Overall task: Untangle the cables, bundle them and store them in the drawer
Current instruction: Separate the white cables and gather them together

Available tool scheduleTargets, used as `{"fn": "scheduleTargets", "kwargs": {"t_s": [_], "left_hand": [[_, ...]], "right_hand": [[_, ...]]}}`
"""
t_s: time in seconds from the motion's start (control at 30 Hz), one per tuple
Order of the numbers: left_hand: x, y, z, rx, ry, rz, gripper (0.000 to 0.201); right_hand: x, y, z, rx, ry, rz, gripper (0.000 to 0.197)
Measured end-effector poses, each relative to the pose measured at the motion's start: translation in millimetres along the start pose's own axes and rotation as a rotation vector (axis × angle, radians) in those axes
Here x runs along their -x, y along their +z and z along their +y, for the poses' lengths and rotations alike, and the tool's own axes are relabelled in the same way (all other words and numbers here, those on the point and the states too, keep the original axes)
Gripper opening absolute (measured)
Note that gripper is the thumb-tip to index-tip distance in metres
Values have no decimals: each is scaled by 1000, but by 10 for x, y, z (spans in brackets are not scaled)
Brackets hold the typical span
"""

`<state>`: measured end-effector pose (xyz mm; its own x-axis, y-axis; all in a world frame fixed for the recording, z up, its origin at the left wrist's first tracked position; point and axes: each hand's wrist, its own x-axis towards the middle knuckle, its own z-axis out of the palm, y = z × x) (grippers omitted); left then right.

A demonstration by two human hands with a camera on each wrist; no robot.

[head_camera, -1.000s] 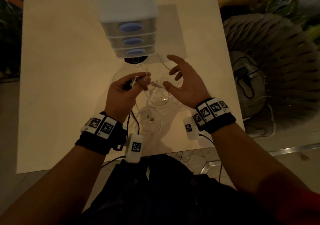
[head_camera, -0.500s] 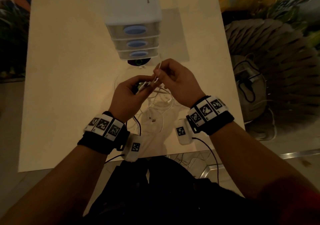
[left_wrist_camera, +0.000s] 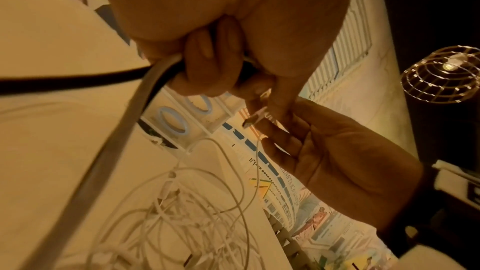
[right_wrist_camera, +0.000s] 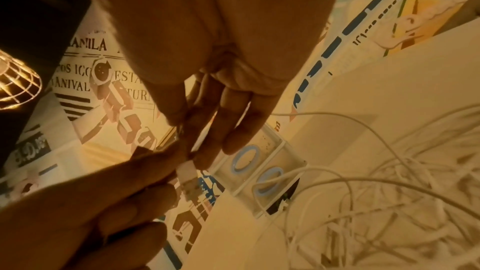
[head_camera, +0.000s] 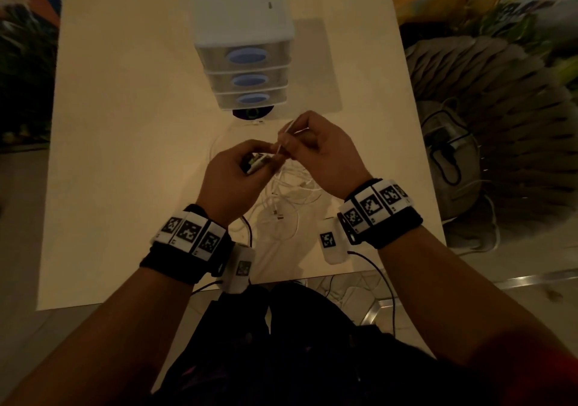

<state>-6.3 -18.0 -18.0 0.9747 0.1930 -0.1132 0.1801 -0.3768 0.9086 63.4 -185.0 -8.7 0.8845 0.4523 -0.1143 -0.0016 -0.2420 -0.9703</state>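
A tangle of white cables [head_camera: 289, 191] lies on the pale table [head_camera: 125, 155] between my wrists; it also shows as the cable tangle [left_wrist_camera: 182, 223] and cable tangle [right_wrist_camera: 389, 192]. My left hand [head_camera: 266, 160] grips a small bundle of white and dark cable with a plug [head_camera: 255, 163]. My right hand [head_camera: 286, 143] touches it and pinches a thin white cable end [head_camera: 286, 130] between thumb and fingers. The white connector [right_wrist_camera: 187, 176] sits between both hands' fingertips. A small white drawer unit [head_camera: 244, 46] with three shut drawers and blue handles stands just beyond the hands.
A dark round object [head_camera: 250, 114] lies at the foot of the drawer unit. The table's right edge [head_camera: 419, 143] borders a grey ridged object and a bag with a black cord [head_camera: 450, 158] on the floor. A caged lamp [left_wrist_camera: 446, 73] glows nearby.
My right hand, open and apart a second ago, moved left to my left hand and pinched the white cable end. The left hand kept its hold.
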Motion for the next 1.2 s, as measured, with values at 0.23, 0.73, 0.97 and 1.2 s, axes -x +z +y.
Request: {"fn": "scheduleTargets", "kwargs": {"t_s": [0.23, 0.73, 0.97, 1.2], "left_hand": [[49, -147, -23, -10, 14, 143, 19], [105, -251, 31, 38, 35, 167, 20], [60, -239, 42, 17, 49, 169, 18], [43, -211, 36, -10, 55, 162, 17]], "right_hand": [[-8, -520, 306, 94, 94, 352, 15], [67, -481, 845, 521, 184, 106, 24], [-105, -615, 719, 324, 244, 200, 11], [-134, -717, 511, 227, 164, 275, 10]]}}
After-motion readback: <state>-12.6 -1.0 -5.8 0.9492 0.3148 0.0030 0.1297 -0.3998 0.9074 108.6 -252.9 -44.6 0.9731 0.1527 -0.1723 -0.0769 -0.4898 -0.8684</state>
